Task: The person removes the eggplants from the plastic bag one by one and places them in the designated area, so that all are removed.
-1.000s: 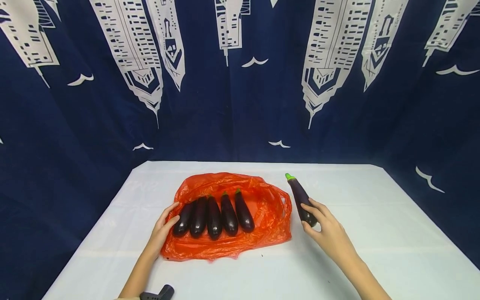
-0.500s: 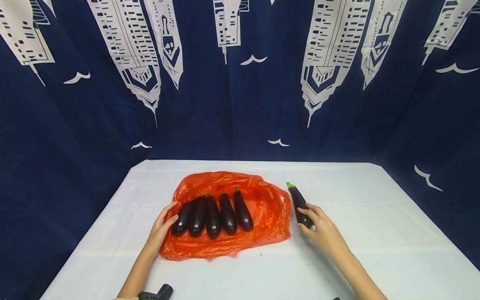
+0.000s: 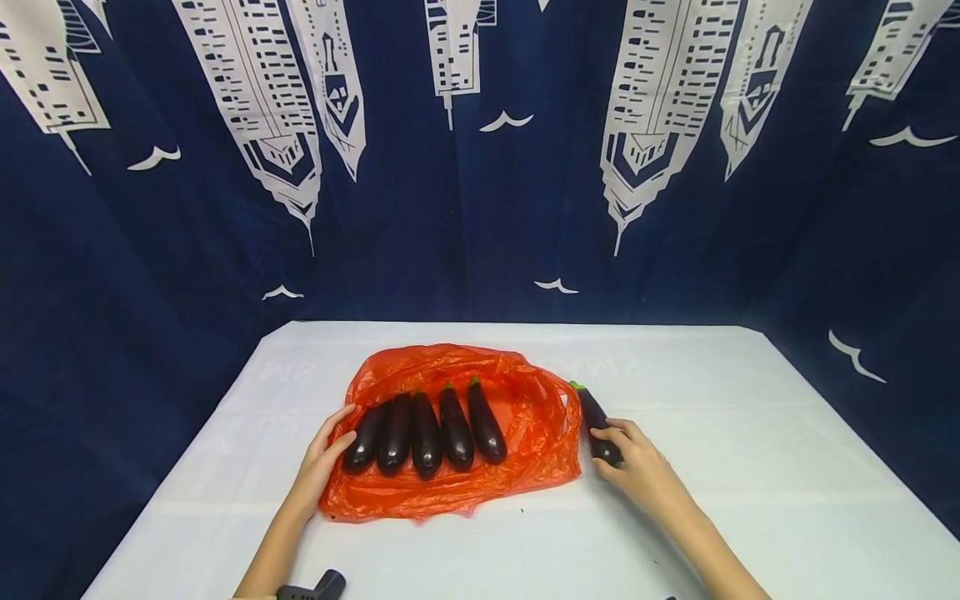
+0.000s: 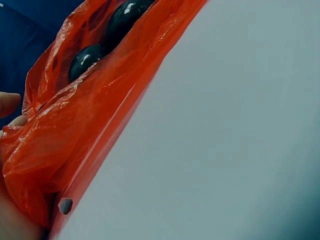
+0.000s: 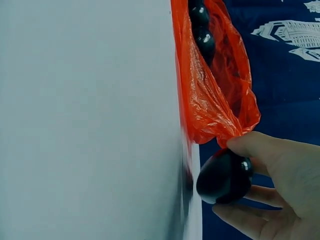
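Note:
In the head view, my right hand (image 3: 647, 467) grips a dark purple eggplant (image 3: 592, 415) near its blunt end. Its green stem points away from me, beside the bag's right edge. The right wrist view shows the eggplant's round end (image 5: 220, 180) between thumb and fingers. Whether it touches the table cannot be told. My left hand (image 3: 321, 460) holds the left edge of an orange-red plastic bag (image 3: 536, 454), its thumb by the leftmost eggplant (image 3: 366, 442). Several eggplants lie side by side in the bag's open mouth, stems away from me. The left palm is mostly hidden.
The white table (image 3: 757, 467) extends around the bag on all sides. Behind it hangs a navy curtain (image 3: 465, 233) printed with white buildings and birds. A black device (image 3: 318, 586) shows at the left wrist.
My right hand has lowered the eggplant toward the table and shifted slightly left, bringing it up beside the bag. My left hand and the eggplants in the bag stay put.

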Demonstrator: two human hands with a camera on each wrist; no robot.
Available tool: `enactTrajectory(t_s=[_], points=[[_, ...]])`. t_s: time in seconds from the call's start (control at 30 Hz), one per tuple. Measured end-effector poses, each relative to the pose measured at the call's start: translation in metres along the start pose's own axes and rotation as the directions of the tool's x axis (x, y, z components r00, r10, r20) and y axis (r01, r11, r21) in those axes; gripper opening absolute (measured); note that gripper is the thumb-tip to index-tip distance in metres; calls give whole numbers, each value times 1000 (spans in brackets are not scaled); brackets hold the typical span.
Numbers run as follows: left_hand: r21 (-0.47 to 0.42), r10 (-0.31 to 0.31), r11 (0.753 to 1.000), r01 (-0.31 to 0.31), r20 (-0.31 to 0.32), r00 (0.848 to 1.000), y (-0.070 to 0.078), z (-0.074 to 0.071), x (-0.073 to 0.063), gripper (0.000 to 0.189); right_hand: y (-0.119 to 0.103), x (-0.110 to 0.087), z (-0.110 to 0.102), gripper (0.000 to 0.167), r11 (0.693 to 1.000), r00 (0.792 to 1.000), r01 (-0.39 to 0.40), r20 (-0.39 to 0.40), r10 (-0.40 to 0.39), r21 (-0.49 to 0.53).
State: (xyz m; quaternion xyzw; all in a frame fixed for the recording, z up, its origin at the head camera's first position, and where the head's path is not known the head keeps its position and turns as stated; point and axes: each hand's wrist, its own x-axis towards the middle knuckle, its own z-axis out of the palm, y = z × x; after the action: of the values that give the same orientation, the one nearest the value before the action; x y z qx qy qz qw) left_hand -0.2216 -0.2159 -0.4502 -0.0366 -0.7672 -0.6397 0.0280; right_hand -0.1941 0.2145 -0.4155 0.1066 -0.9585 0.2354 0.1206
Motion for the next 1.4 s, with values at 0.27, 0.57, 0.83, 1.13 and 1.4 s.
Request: enactTrajectory(t_s=[0.27,0.57,0.83,1.13,1.4], points=[[0,-3,1000,3,-2,1000,0,0,0,46,0,-1,3,39,1000,999,13,33,-12,-26],[4,-10,1000,10,-2,1000,0,-2,-2,46,-4,0,1,39,999,996,3,84,1,-50],[8,3,1000,-3,0,1000,0,-2,1,45,-5,-1,-3,39,995,995,-45,84,53,-94],[-5,1,1000,-1,9,1000,-1,1,1,45,-6,-2,-6,39,995,997,-38,70,45,-96],[-12,10,1000,-10,8,1000,1,-1,2,45,-14,0,-11,39,997,1000,-14,23,15,-73]])
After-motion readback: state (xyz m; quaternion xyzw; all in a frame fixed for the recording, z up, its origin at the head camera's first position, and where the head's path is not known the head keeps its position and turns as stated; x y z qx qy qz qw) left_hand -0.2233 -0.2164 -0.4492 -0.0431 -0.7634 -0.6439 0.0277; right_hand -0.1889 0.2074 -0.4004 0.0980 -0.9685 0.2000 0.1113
